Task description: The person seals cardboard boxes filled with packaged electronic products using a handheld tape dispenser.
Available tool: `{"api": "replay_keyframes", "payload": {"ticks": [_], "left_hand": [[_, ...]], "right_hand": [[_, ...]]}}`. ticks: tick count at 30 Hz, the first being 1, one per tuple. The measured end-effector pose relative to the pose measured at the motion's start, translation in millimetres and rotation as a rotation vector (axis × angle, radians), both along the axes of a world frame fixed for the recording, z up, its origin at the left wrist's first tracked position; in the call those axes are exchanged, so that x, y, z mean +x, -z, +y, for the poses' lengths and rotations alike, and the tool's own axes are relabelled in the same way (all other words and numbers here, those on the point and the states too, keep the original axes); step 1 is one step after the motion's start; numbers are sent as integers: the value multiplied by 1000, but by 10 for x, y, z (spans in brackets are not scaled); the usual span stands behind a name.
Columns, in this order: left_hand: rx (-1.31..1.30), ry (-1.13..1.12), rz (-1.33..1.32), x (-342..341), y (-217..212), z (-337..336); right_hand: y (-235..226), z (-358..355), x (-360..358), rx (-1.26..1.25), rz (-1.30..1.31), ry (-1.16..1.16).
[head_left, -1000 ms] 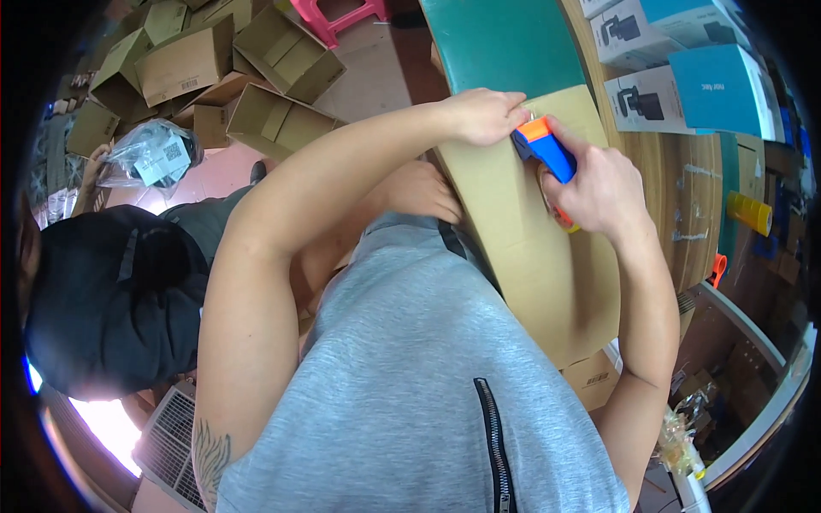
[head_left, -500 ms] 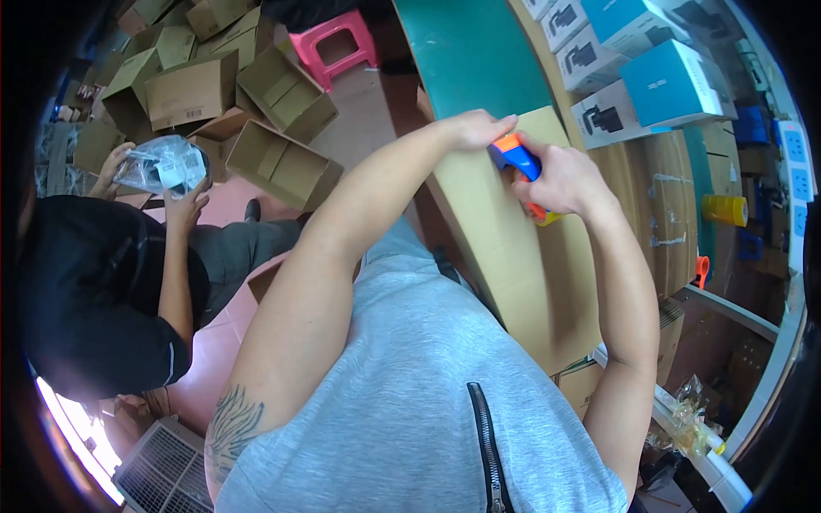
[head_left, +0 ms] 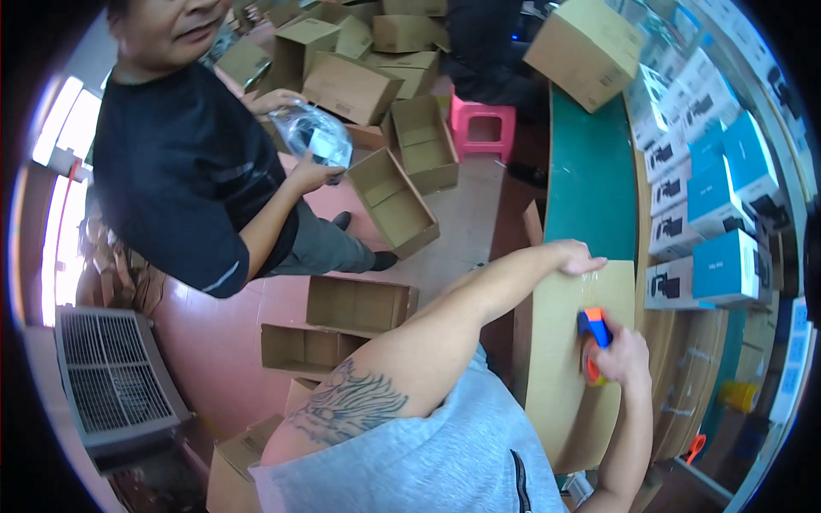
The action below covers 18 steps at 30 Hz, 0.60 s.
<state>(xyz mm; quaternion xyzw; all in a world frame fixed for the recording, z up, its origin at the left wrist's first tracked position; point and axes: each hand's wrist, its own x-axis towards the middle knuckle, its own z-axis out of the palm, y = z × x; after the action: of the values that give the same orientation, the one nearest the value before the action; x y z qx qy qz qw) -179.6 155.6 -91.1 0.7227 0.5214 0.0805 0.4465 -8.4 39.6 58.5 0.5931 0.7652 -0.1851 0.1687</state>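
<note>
At far left, a grey slatted unit stands on the reddish floor. Beside it a co-worker in a dark shirt holds a clear plastic bag in both hands, with open cardboard cartons scattered across the floor and a pink stool behind them.

At centre right, the person wearing the camera works over a flat cardboard box that lies on the green tabletop. The left hand is spread open and pressed flat on the box's far end, holding it down. The right hand is clamped around a blue-and-orange tape dispenser set against the top of the box, about midway along its length.

Judging from where the dispenser sits, the sealing looks to be partly done: the stretch between the pressing hand and the dispenser appears to be covered, though the tape itself is too faint to confirm, and the half nearer the person's body still looks to be bare.

At right, stacked blue-and-white product boxes line the tabletop's edge, and another closed carton sits at its far end.
</note>
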Motion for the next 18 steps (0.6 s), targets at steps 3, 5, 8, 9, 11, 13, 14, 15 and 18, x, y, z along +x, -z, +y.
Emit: {"api": "replay_keyframes", "payload": {"ticks": [3,5,8,9,11,13,14,15,18], "left_hand": [[-39,-22,90,-4,-175,-15],[-15,-7,66,-23,-157,5],[29,-3,59,-18,-259,-41],[24,5,111,23,-269,-55],[19,10,165,68,-379,-106],[-66,9,229,49,-574,-192],[-69,-2,234,64,-542,-237],[43,-77,302,136,-483,-260],[386,-28,345,402,-334,-606]], "right_hand": [[-28,-237,127,-32,3,47],[-37,-355,236,-23,31,63],[-48,-471,318,-78,13,111],[-37,-471,294,-73,20,103],[-20,-477,295,-77,-37,116],[-68,-440,296,-94,-46,102],[-69,-447,263,-120,-62,93],[-61,-454,227,-121,-56,81],[-59,-400,272,-86,-54,89]]}}
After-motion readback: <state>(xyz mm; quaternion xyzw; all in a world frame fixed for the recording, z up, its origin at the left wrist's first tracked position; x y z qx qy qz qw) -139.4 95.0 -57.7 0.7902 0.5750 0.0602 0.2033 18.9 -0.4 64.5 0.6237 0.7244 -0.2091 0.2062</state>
